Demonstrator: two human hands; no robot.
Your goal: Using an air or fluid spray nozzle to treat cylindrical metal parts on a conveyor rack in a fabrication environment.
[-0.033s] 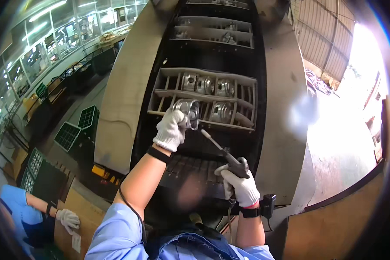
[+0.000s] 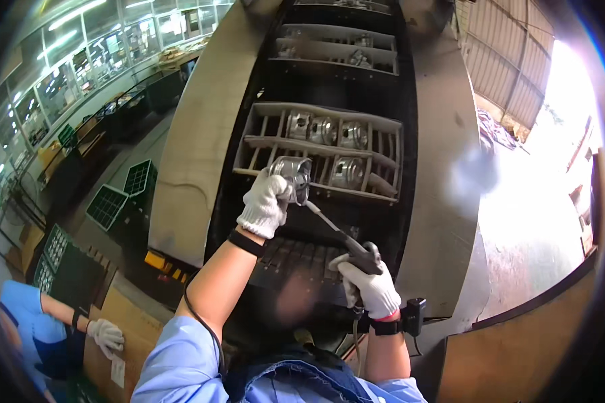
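My left hand [image 2: 265, 203], in a white knit glove, grips a shiny round metal part [image 2: 294, 176] and holds it up in front of a slatted metal rack [image 2: 316, 144]. My right hand [image 2: 371, 287], also gloved, is closed around the handle of a dark air gun [image 2: 356, 250]. Its thin nozzle points up and left, and the tip is at the underside of the held part. Several similar metal parts [image 2: 326, 131] sit in two rows on the rack, just beyond the held one.
A second rack with parts [image 2: 336, 47] hangs higher in the dark conveyor channel. Green crates [image 2: 124, 195] stand on the floor to the left. Another person's gloved hand [image 2: 106, 334] rests on a cardboard box [image 2: 124, 342] at lower left. Bright daylight floods in from the right.
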